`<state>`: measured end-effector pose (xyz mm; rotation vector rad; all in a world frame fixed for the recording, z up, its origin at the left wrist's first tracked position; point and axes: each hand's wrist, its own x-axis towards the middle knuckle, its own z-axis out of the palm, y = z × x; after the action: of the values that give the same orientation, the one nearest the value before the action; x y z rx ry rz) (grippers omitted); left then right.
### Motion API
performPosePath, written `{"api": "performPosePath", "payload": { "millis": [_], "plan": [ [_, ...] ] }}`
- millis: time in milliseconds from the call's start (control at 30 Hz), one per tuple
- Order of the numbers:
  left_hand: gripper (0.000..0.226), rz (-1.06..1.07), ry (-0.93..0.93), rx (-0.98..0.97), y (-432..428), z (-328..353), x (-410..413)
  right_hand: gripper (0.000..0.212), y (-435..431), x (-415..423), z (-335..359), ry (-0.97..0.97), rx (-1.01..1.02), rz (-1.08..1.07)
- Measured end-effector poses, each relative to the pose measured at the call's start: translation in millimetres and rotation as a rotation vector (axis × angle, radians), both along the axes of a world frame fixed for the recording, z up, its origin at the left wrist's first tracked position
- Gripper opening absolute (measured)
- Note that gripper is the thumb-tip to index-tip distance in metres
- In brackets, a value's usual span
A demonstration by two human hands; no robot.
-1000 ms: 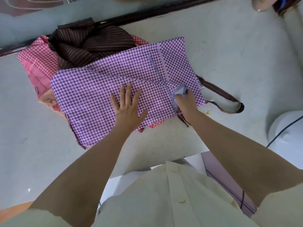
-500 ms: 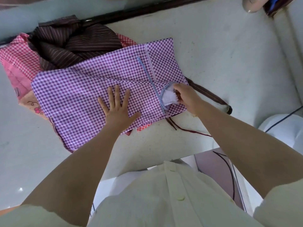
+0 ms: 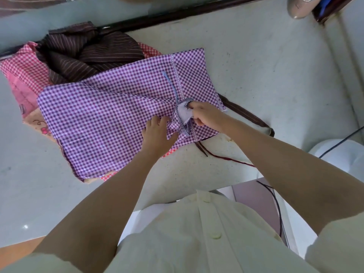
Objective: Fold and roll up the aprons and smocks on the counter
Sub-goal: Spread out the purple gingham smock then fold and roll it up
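Head view, down onto purple gingham smock (image 3: 110, 119) spread across middle of pale counter (image 3: 266, 75), overlapping heaped brown striped apron (image 3: 88, 54) and red gingham apron (image 3: 21, 69) at far left. Left hand (image 3: 157, 133) planted on smock near its right part, fingers bent, tips dug into cloth just beside bunched fold, thumb out sideways; gripping or merely pressing, cannot tell. Right hand (image 3: 206, 115) curled, pinching smock's blue-striped trim (image 3: 185, 129), pale lining turned outward. Brown strap (image 3: 246, 115) looping out from under smock's right edge. Thin dark red cord (image 3: 226, 158) trailing toward counter's near edge.
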<state>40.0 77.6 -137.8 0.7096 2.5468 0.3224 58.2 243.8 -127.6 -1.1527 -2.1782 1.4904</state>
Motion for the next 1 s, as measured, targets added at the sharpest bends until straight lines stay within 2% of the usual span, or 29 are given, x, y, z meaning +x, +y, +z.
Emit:
{"api": "performPosePath", "payload": {
  "millis": [33, 67, 100, 133, 167, 200, 233, 267, 300, 400, 467, 533, 600, 667, 767, 833, 900, 967, 1000],
  "plan": [
    [0.058, 0.007, -0.011, -0.007, -0.2, -1.7, -0.7, 0.024, -0.4, -1.4, -12.0, 0.029, 0.095, 0.148],
    [0.058, 0.011, -0.017, -0.016, -0.4, -2.5, -1.6, 0.038, 9.6, 9.7, -2.9, 0.136, 0.366, 0.059],
    [0.058, 0.014, -0.021, -0.024, -0.3, -3.1, -2.3, 0.048, 14.0, 14.9, -8.9, 0.168, 0.569, 0.131],
    [0.058, 0.013, -0.021, -0.029, -0.1, -3.8, -3.1, 0.048, 16.5, 17.6, -18.0, 0.119, 0.634, 0.230],
    [0.059, 0.009, -0.023, -0.036, 0.4, -3.8, -3.1, 0.036, 26.5, 31.4, 3.8, -0.221, 0.597, 0.389],
    [0.059, 0.006, -0.026, -0.044, 0.9, -3.8, -3.4, 0.019, 39.3, 42.6, 2.0, -0.352, 0.235, 0.541],
    [0.060, 0.006, -0.034, -0.053, 1.0, -4.1, -3.8, 0.019, 53.0, 35.5, 21.0, -0.511, 0.034, 0.636],
    [0.061, 0.006, -0.041, -0.060, 1.5, -4.1, -3.9, 0.023, 65.9, 37.6, 30.2, -0.549, -0.089, 0.643],
    [0.062, 0.006, -0.048, -0.065, 1.5, -4.3, -4.5, 0.024, 78.8, 45.2, 31.7, -0.567, -0.121, 0.630],
    [0.064, -0.016, -0.042, -0.074, 1.8, -5.1, -5.0, 0.033, 87.1, 48.3, 31.6, -0.612, 0.108, 0.523],
    [0.065, -0.024, -0.041, -0.090, 1.9, -6.2, -6.2, 0.038, 99.8, 55.4, 34.3, -0.639, 0.274, 0.354],
    [0.066, -0.023, -0.049, -0.101, 2.1, -6.3, -6.2, 0.031, 118.3, 69.0, 36.4, -0.617, 0.409, 0.136],
    [0.067, -0.023, -0.051, -0.107, 3.0, -4.8, -5.4, 0.026, 125.0, 81.7, 35.4, -0.606, 0.526, 0.077],
    [0.067, -0.017, -0.057, -0.107, 3.9, -3.3, -4.1, 0.025, 119.8, 84.5, 28.6, -0.463, 0.544, 0.178],
    [0.060, -0.015, -0.048, -0.101, 4.1, -3.0, -3.3, 0.011, 81.1, 70.8, 25.6, -0.159, 0.354, 0.470],
    [0.050, -0.018, -0.037, -0.074, 3.2, -3.8, -3.6, 0.020, 46.6, 62.0, 22.2, -0.158, 0.263, 0.731],
    [0.045, -0.027, -0.029, -0.060, 1.5, -4.9, -4.5, 0.032, 19.1, 59.1, 10.0, -0.265, 0.371, 0.898],
    [0.046, -0.039, -0.023, -0.057, 0.0, -6.0, -5.0, 0.028, 3.3, 63.0, -3.3, -0.257, 0.463, 0.972],
    [0.046, -0.045, -0.021, -0.057, 0.0, -6.6, -5.0, 0.022, 1.3, 66.1, -6.4, -0.223, 0.423, 0.995]
  ]
}}
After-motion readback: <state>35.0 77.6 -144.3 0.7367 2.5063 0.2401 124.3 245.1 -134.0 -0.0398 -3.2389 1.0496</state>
